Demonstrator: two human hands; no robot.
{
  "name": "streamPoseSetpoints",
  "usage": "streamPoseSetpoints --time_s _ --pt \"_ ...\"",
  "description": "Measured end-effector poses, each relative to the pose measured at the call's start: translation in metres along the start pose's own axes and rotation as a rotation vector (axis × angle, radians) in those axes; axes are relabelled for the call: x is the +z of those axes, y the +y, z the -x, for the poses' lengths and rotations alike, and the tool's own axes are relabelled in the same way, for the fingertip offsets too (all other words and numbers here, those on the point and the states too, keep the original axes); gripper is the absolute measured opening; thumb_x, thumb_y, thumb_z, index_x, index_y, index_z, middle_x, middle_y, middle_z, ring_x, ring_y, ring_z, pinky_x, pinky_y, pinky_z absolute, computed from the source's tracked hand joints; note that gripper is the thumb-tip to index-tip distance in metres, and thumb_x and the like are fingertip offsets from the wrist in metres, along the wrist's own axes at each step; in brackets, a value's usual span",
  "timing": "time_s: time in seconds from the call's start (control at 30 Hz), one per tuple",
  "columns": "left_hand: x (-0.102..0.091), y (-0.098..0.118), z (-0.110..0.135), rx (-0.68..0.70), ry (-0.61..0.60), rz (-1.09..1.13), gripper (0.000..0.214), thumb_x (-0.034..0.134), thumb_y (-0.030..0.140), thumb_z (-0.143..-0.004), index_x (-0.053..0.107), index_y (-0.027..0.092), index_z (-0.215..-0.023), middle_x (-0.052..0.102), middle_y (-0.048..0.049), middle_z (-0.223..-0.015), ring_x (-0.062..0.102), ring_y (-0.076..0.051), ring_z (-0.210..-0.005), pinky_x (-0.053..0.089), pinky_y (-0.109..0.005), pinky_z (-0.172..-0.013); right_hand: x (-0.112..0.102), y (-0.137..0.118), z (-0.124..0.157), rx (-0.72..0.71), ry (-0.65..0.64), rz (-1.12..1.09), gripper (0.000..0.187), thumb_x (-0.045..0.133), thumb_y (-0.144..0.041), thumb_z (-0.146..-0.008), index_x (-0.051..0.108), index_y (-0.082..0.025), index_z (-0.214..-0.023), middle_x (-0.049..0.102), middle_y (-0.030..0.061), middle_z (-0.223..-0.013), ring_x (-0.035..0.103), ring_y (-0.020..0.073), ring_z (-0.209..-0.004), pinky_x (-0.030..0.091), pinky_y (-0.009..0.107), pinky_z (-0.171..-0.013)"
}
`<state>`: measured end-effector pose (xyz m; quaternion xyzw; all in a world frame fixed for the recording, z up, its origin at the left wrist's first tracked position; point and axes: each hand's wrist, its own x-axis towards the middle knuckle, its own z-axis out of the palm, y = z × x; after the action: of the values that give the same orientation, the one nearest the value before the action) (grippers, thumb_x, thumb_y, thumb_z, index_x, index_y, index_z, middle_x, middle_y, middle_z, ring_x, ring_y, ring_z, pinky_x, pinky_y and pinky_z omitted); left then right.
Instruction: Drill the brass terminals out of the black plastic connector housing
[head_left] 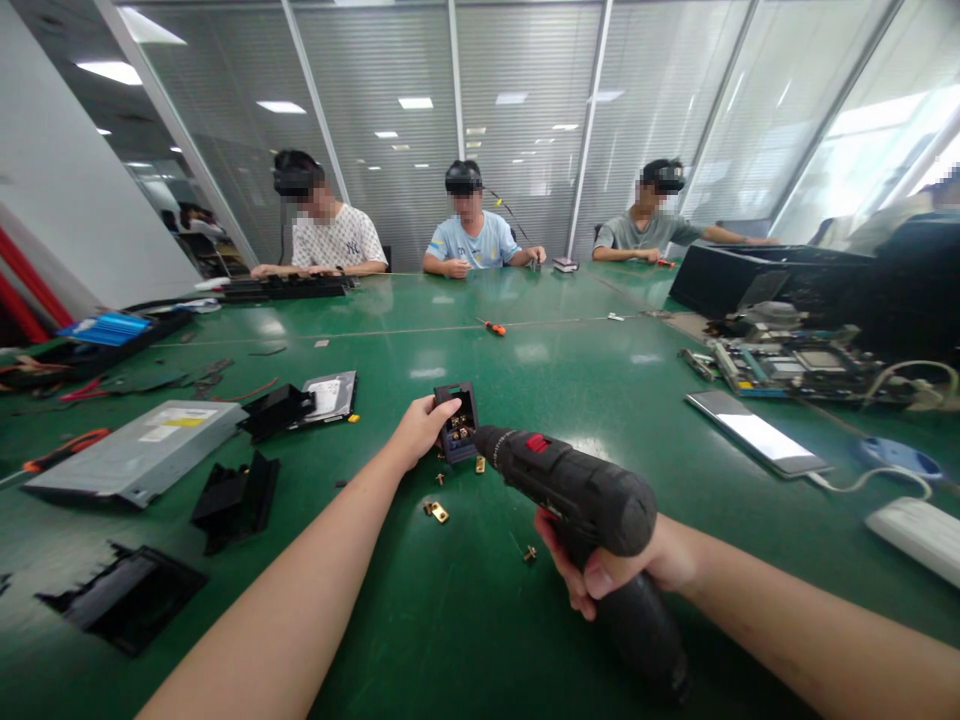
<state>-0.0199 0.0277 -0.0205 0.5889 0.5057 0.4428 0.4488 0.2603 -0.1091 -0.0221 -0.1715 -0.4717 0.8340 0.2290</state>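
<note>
From the head camera, the person's left hand [421, 428] reaches out over the green tabletop [465, 620] and grips a small black socket block [458, 422] by its left edge, propping it upright on the surface so its open face, with brass contacts inside, looks toward the drill. The right hand [630, 570] is clenched around the handle of a black cordless drill [570, 490], which has a red switch on top; the drill's nose points at the lower right of the block and sits just beside it, though whether the bit touches I cannot tell. Small brass pieces [436, 511] lie loose on the tabletop just in front of the block, between the two forearms. To the left rest a grey optical drive [139, 452], a hard drive [330, 396] partly under a black cover, and several black plastic fragments [236, 498], with an orange-handled tool [64, 450] near the far left edge. To the right lie a phone [756, 432] face up, a white charger block [916, 535] with its cable, and a bare circuit board [795, 362] beside a dark computer case [750, 280]. A small red-handled screwdriver [493, 327] lies alone further out, well apart from the block. Across the tabletop three other people sit side by side wearing head-mounted cameras, their arms resting on the surface: one in a white patterned shirt [337, 240], one in a light blue shirt [474, 243] and one in a grey shirt [645, 232].
</note>
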Motion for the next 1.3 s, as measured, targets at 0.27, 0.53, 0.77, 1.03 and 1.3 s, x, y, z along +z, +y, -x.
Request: streamPoseSetpoints --time_s 0.27,0.53,0.77,1.03,1.3 --pt "-0.001 -0.002 -0.001 -0.022 -0.007 -0.024 0.052 0.069 0.064 -0.075 0.069 0.015 -0.093 0.069 -0.004 -0.075 0.064 -0.019 -0.061 0.047 -0.028 -0.053 0.004 -0.003 0.001 0.005 0.01 -0.011 0.051 0.098 -0.019 -0.056 0.065 -0.014 -0.095 0.074 0.0003 -0.068 0.072 0.0156 -0.055 0.06 0.025 -0.056" --pt "-0.001 0.0 0.0 -0.016 -0.006 -0.021 0.053 0.07 0.063 -0.074 0.07 0.014 -0.094 0.07 -0.0042 -0.075 0.064 -0.019 -0.061 0.046 -0.028 -0.052 0.007 -0.006 0.002 -0.007 0.006 -0.013 0.048 0.097 -0.016 -0.058 0.065 -0.013 -0.094 0.076 0.0012 -0.07 0.075 0.0157 -0.059 0.06 0.022 -0.057" --pt "-0.002 -0.002 -0.001 0.0 -0.013 -0.017 0.053 0.069 0.063 -0.076 0.07 0.013 -0.094 0.071 -0.0043 -0.077 0.064 -0.019 -0.063 0.048 -0.028 -0.057 0.004 -0.004 0.001 -0.011 0.003 0.0 0.05 0.097 -0.018 -0.059 0.065 -0.013 -0.096 0.075 0.0006 -0.069 0.072 0.0144 -0.056 0.06 0.023 -0.057" --pt "-0.002 -0.005 -0.003 0.0 -0.03 -0.004 0.05 0.068 0.06 -0.078 0.07 0.013 -0.096 0.071 -0.0032 -0.081 0.064 -0.018 -0.069 0.051 -0.029 -0.063 0.009 -0.008 0.001 -0.012 0.047 0.106 0.053 0.098 -0.029 -0.059 0.067 -0.014 -0.098 0.075 0.004 -0.079 0.072 0.0152 -0.062 0.059 0.025 -0.058" --pt "-0.003 -0.004 -0.002 -0.001 -0.033 -0.008 0.052 0.067 0.062 -0.078 0.069 0.013 -0.094 0.07 -0.0037 -0.079 0.065 -0.019 -0.067 0.051 -0.03 -0.064 0.027 -0.032 0.012 -0.19 0.269 0.413 0.057 0.093 -0.014 -0.062 0.069 -0.018 -0.114 0.071 0.0009 -0.091 0.065 0.0148 -0.076 0.054 0.026 -0.068"
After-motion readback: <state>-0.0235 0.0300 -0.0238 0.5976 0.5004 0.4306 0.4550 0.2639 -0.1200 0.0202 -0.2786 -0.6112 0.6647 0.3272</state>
